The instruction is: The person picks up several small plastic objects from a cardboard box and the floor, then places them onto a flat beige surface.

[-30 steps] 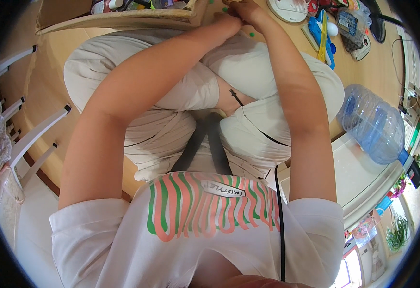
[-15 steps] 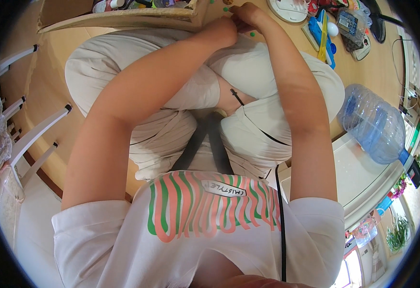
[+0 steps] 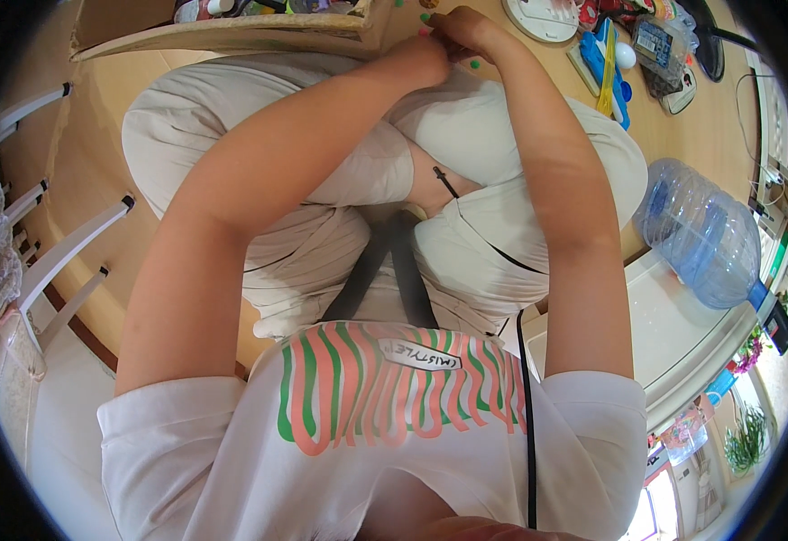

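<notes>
Both my hands meet at the top of the view, just beyond my crossed legs. My right hand (image 3: 462, 27) is bent inward, its fingers curled and closed together; what they hold, if anything, is hidden. Close against it is my left hand (image 3: 423, 58), seen from the wrist side, with its fingers out of sight. Small green bits (image 3: 475, 64) lie on the light wooden surface (image 3: 520, 68) around the hands. A tiny pink bit (image 3: 424, 32) shows beside the right fingertips.
An open cardboard box (image 3: 232, 38) with mixed small items stands at upper left. To the right are a round white device (image 3: 540, 20), a blue plastic tool (image 3: 600, 63), a white ball (image 3: 625, 56) and a clear container (image 3: 657, 43). A large water bottle (image 3: 705, 230) lies farther right.
My hands have shifted very slightly while staying together. A pink bit now shows beside the right fingertips. My arms and legs are nearly still.
</notes>
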Demonstrator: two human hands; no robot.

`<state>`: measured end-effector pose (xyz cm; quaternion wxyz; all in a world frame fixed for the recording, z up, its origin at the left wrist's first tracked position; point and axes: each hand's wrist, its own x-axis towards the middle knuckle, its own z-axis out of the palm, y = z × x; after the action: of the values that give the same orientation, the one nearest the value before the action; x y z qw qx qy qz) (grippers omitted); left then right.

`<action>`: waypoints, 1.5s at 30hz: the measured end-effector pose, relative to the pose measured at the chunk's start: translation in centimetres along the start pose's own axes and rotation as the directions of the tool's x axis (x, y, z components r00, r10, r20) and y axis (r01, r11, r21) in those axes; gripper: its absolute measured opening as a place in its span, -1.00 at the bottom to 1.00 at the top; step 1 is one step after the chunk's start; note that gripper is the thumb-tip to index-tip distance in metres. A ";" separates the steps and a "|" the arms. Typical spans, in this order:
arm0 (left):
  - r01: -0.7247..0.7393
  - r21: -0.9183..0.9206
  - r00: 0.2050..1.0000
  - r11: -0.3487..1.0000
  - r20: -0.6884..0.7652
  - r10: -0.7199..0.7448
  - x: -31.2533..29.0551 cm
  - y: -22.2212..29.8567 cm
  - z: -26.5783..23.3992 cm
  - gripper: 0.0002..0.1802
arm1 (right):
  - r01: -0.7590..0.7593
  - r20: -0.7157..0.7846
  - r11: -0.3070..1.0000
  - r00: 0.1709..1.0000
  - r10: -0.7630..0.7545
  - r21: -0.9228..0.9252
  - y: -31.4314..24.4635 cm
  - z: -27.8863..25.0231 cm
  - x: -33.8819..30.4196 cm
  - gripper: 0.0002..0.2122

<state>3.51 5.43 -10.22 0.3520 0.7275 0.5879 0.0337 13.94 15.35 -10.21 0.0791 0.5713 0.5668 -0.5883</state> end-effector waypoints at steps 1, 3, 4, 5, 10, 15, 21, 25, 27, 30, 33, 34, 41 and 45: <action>-0.044 -0.017 0.999 0.999 -0.032 0.043 0.0 -0.2 0.2 -0.56 | 0.027 -0.047 0.996 0.998 -0.031 -0.079 -0.3 0.2 0.0 -0.60; 0.015 -0.104 0.999 0.994 -0.040 -0.019 0.3 0.2 0.3 -0.57 | 0.047 -0.095 0.986 0.994 -0.063 -0.157 -0.1 0.1 0.1 -0.61; 0.067 -0.189 0.996 0.980 -0.043 -0.077 0.3 0.7 0.1 -0.57 | 0.053 -0.148 0.959 0.984 -0.097 -0.279 0.5 -0.5 0.2 -0.53; 0.066 -0.189 0.996 0.980 -0.040 -0.074 0.3 1.0 -0.1 -0.57 | 0.051 -0.194 0.916 0.971 -0.138 -0.397 1.0 -0.8 0.3 -0.45; 0.100 -0.382 0.982 0.919 -0.112 -0.154 0.2 2.2 -1.8 -0.64 | 0.075 -0.238 0.861 0.946 -0.222 -0.503 2.2 -1.3 2.7 -0.45; 0.203 -0.795 0.975 0.572 0.110 -0.193 -0.4 3.8 -3.9 -0.64 | 0.078 -0.290 0.882 0.928 -0.235 -0.465 2.7 -1.8 3.4 -0.46; 0.233 -0.969 0.935 0.076 0.202 -0.293 -0.5 3.7 -3.8 -0.66 | 0.126 -0.450 0.940 0.853 -0.266 -0.316 1.1 -1.8 1.3 -0.56; 0.247 -0.965 0.900 -0.088 0.262 -0.348 1.5 1.5 -1.3 -0.39 | 0.280 -0.491 0.916 0.778 -0.391 -0.286 -1.5 -1.4 -2.1 -0.59; 0.197 -0.974 0.893 -0.107 0.224 -0.390 2.1 1.3 -0.4 -0.36 | 0.287 -0.485 0.919 0.784 -0.387 -0.270 -2.5 -1.2 -3.6 -0.60; 0.086 -0.993 0.857 -0.081 0.115 -0.502 3.0 1.5 0.0 -0.33 | 0.378 -0.456 0.900 0.776 -0.436 -0.217 -2.9 -1.0 -4.1 -0.60; 0.080 -0.995 0.840 -0.059 0.099 -0.534 3.0 1.7 -0.4 -0.31 | 0.294 -0.455 0.945 0.828 -0.327 -0.144 -2.6 -1.6 -3.4 -0.61; 0.131 -0.988 0.850 -0.081 0.154 -0.503 2.9 1.9 -0.6 -0.30 | 0.339 -0.479 0.936 0.810 -0.339 -0.090 -2.1 -2.0 -3.2 -0.61; 0.029 -0.999 0.879 -0.046 0.047 -0.474 1.7 2.3 -1.2 -0.26 | 0.292 -0.295 0.832 0.942 -0.164 0.471 -3.1 -1.2 -4.6 -0.63; 0.074 -0.997 0.871 -0.033 0.081 -0.485 1.6 2.3 -1.4 -0.24 | 0.345 -0.316 0.824 0.924 -0.215 0.450 -2.9 -1.2 -4.6 -0.62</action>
<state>5.31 7.38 -8.53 0.6592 0.1259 0.5783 0.4638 13.96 14.72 -4.70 -0.2313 0.5518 0.4795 -0.6420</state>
